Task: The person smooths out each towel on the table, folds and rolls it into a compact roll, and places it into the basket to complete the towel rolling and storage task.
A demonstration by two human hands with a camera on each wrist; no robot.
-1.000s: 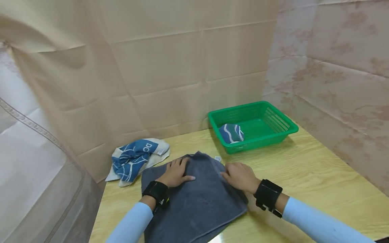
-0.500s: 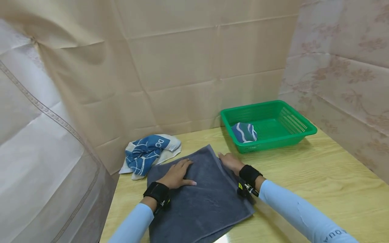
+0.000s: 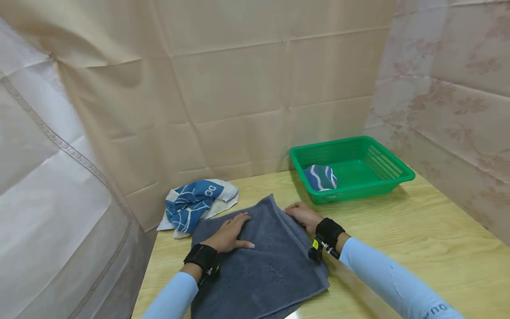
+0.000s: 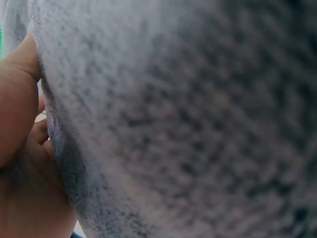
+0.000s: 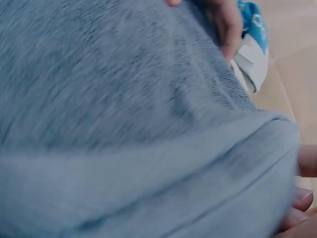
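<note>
A dark grey towel [image 3: 271, 261] lies on the table, folded in layers, with its far corner pointing toward the wall. My left hand [image 3: 229, 235] rests flat on its upper left part, fingers spread; the left wrist view shows the thumb side of the hand [image 4: 22, 129] against the blurred cloth. At the towel's right edge, near the far corner, my right hand [image 3: 304, 215] pinches the hem with bent fingers. The right wrist view shows fingertips [image 5: 299, 208] at the folded edge; the towel hides part of them.
A crumpled blue and white towel [image 3: 191, 206] lies at the back left. At the back right stands a green plastic basket [image 3: 370, 190] holding a folded blue and green striped cloth [image 3: 320, 178]. Beige cloth hangs behind the wooden table [image 3: 398, 248].
My right hand has shifted slightly up along the towel's right edge and its wrist has turned. The towel's far corner now lies straighter. My left hand stays on the cloth; the head view has shifted.
</note>
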